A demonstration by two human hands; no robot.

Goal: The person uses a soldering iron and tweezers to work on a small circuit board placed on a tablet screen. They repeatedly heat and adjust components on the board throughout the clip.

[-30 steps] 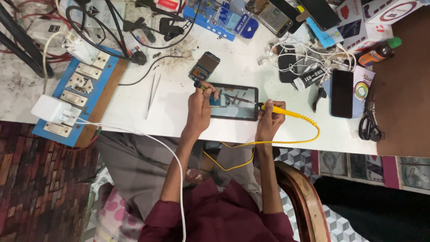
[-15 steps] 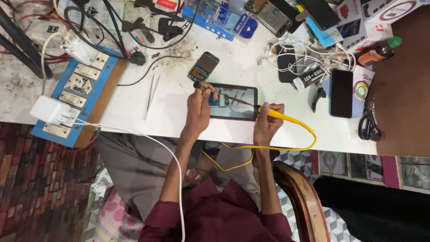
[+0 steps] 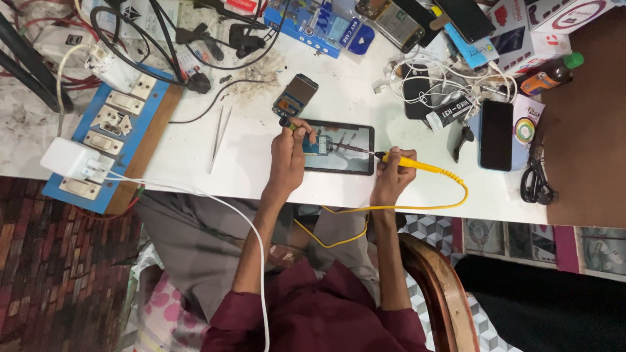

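The tablet (image 3: 339, 147) lay flat on the white surface (image 3: 261, 163), long axis sideways. Left hand (image 3: 288, 148) fingers closed on a dark probe at its left end; right hand (image 3: 393, 176) fingers pinched a yellow probe (image 3: 417, 164) at its right end.

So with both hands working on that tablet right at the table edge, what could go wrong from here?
The black-framed tablet lies close to the white table edge, so a push from the left hand might slide it off. The yellow coiled cord of the yellow-handled probe in the right hand loops off the table over the lap and could snag. The probe's tip could scratch the screen.
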